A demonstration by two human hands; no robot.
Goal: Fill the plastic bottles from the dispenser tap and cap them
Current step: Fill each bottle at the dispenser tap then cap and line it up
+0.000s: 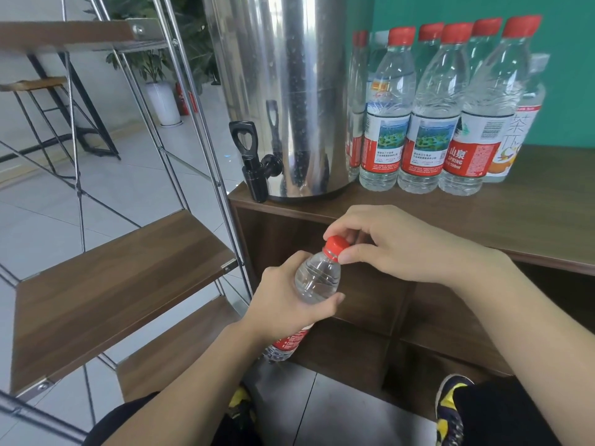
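**Red cap going on, low in front of the worktop**

Nearest me, the left hand (289, 300) gripped the plastic bottle (317, 280) round its shoulder, tilted. The right hand (386, 243) pinched the red cap (336, 244) between thumb and fingers. I judged it the capping step; next would be twisting tight, then standing it on the worktop (483, 214) beside the capped bottles (428, 107), near the steel dispenser (289, 91) and its black tap (252, 162).

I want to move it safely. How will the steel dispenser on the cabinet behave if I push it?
The dispenser is tall on a narrow base, so a high push may tip it. Its polished wall looks slippery for bare hands. How full it is cannot be seen, so its weight is unknown. The tap overhangs the cabinet edge, so it may catch.
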